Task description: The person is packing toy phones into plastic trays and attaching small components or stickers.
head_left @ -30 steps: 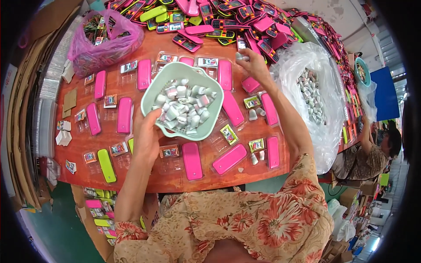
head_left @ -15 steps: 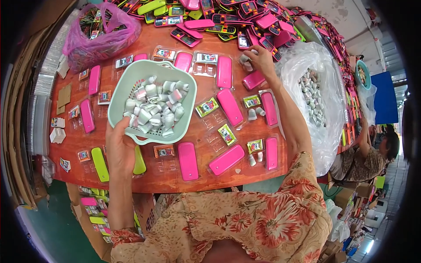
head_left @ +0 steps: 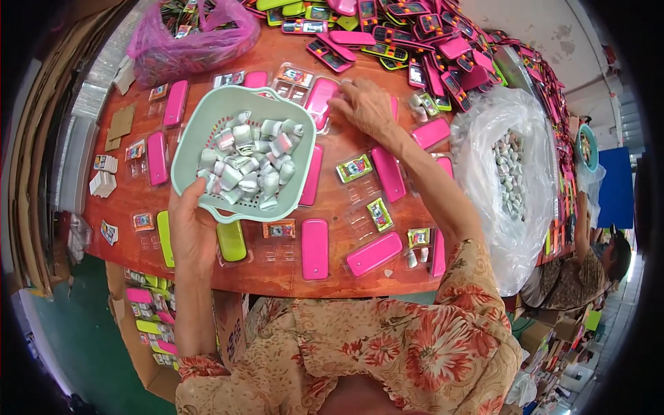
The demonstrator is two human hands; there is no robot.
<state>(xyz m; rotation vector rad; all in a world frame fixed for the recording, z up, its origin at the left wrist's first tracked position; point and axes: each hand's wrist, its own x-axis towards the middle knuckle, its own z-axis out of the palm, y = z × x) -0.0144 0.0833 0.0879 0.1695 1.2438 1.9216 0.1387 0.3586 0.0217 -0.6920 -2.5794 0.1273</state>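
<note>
My left hand (head_left: 192,225) grips the near-left rim of a pale green plastic basket (head_left: 182,155), held up over the table. Inside lie many small white wrapped pieces (head_left: 249,162), a few with pink marks. My right hand (head_left: 366,107) is to the right of the basket, above a clear blister tray that it mostly hides. Its fingers are bent and apart, pointing left towards a pink toy phone (head_left: 321,100), and I make out nothing in them. Several white pieces (head_left: 417,105) sit in a tray to its right, beside another pink phone (head_left: 430,133).
Blister trays with snack packets (head_left: 354,168) and phones cover the red-brown table (head_left: 283,280). Phones are heaped (head_left: 415,41) at the back. A clear bag (head_left: 477,187) of white pieces stands right; a pink bag (head_left: 149,59) is back left. Another person (head_left: 577,266) sits far right.
My right hand has moved left, away from the tray with the white pieces, towards the basket. The whole view has shifted slightly; my left hand still holds the basket.
</note>
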